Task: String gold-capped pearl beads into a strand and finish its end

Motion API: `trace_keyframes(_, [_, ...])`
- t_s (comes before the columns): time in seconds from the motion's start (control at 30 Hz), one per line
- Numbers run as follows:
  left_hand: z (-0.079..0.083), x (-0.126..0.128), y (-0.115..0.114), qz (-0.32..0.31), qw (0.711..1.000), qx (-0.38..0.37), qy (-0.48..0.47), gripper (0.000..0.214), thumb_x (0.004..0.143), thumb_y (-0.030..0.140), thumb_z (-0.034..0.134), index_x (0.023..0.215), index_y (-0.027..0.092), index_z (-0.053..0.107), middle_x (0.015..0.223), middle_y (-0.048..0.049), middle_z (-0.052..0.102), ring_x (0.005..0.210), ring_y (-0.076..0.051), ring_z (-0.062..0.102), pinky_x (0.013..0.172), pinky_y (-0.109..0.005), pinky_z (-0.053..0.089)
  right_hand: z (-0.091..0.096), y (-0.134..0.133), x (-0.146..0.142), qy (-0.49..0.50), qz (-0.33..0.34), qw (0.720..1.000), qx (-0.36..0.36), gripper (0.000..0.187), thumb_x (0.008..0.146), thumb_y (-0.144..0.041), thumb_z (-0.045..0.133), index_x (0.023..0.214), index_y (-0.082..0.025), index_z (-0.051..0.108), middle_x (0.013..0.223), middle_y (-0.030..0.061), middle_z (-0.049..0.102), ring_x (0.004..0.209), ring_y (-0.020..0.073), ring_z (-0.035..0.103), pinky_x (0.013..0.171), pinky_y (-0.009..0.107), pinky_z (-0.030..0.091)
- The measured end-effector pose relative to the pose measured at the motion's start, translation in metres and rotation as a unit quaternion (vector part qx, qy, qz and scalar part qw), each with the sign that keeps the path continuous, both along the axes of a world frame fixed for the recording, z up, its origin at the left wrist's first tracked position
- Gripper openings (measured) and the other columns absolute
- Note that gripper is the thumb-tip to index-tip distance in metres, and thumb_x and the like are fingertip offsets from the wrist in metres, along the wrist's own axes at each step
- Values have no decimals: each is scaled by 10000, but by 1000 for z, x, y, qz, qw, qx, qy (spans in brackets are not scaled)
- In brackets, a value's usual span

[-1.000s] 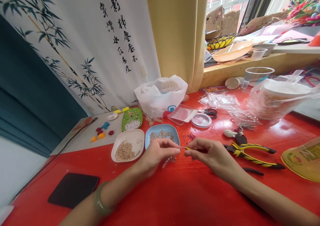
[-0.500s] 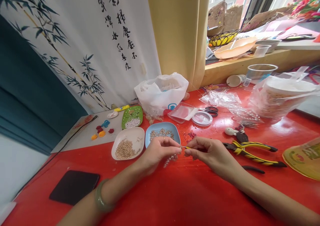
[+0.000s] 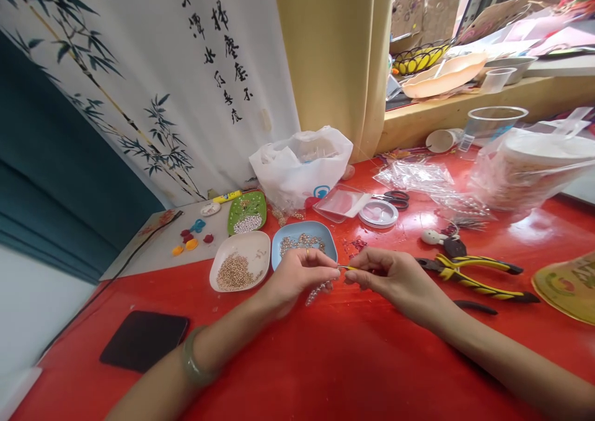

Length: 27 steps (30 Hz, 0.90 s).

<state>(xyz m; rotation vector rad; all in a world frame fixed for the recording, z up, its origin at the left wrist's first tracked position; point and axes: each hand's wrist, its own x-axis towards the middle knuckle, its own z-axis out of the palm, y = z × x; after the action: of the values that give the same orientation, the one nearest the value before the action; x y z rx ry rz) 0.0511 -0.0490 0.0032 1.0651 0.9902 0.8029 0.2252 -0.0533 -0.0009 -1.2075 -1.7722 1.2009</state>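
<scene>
Both hands meet over the red table [image 3: 325, 359]. My left hand [image 3: 297, 276] pinches a short strand of small beads [image 3: 317, 292] that dangles below its fingertips. My right hand [image 3: 395, 278] is closed on a thin yellow-handled tool [image 3: 348, 268], whose tip points at the left fingertips. Just behind my left hand sits a blue dish [image 3: 304, 246] of silvery beads, with a white dish [image 3: 240, 269] of golden beads beside it and a green dish [image 3: 247, 213] of white beads farther back.
Yellow-and-black pliers [image 3: 474, 271] lie right of my right hand. Scissors [image 3: 393, 198], a thread spool [image 3: 378, 213], a clear lid and plastic bags [image 3: 300, 163] stand behind. A black pad [image 3: 145, 340] lies at front left. A windowsill with bowls runs along the back right.
The view has shifted slightly, so everything sits a little higher in the frame. The two hands stay pinched together, the right fingertips closing in a touch on the left.
</scene>
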Motion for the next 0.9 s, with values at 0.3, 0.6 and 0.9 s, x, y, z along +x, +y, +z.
trace_keyframes(0.3, [0,-1,0,-17,1000,-12,-18,123,610,203,663,668,119,595,583,1,559,503,-70,492,513,-219,386,0,-1,0,28,12,999,-28,181,718,-330,582,681,-153,583,611,14,597,536,105,530,485,218,411])
trace_keyframes(0.6, [0,-4,1,-45,999,-24,9,118,612,219,647,649,122,590,597,-10,566,513,-76,490,488,-212,370,4,-4,-2,62,27,996,-52,174,718,-313,592,655,-150,592,601,19,599,528,96,513,483,209,396])
trace_keyframes(0.9, [4,-6,0,-71,996,-40,-38,118,594,195,666,642,122,586,612,-12,600,557,-93,539,549,-232,426,1,-7,-4,169,43,965,-195,229,676,-349,655,623,-135,594,539,5,603,455,52,443,446,182,318])
